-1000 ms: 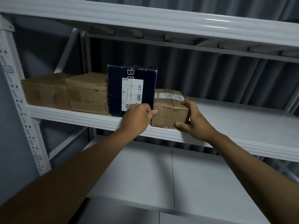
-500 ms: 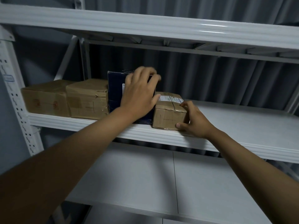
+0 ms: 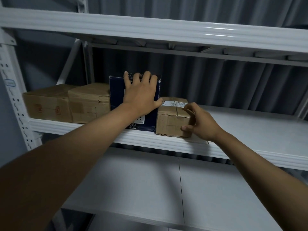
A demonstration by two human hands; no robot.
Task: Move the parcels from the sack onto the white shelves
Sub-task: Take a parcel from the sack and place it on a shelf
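Note:
A tall dark blue box (image 3: 116, 95) with a white label stands on the middle white shelf (image 3: 250, 130). My left hand (image 3: 141, 94) lies flat against its front, fingers spread up to the top edge. To its right sits a small brown cardboard parcel (image 3: 168, 119) with a label on top. My right hand (image 3: 200, 121) grips that parcel's right end, thumb on the front and curled fingers on top. Two brown cardboard boxes, one (image 3: 90, 102) beside the blue box and one (image 3: 45, 102) at the far left, stand in the same row. The sack is out of view.
The top shelf beam (image 3: 150, 29) runs overhead. A lower white shelf (image 3: 150, 189) lies below my arms. A perforated white upright (image 3: 15, 97) stands at the left. Grey corrugated wall backs the rack. Bare shelf surface extends right of the small parcel.
My left hand left the small parcel and rose to press flat on the blue box's front. My right hand stayed on the small parcel's right end, with its fingers now more curled.

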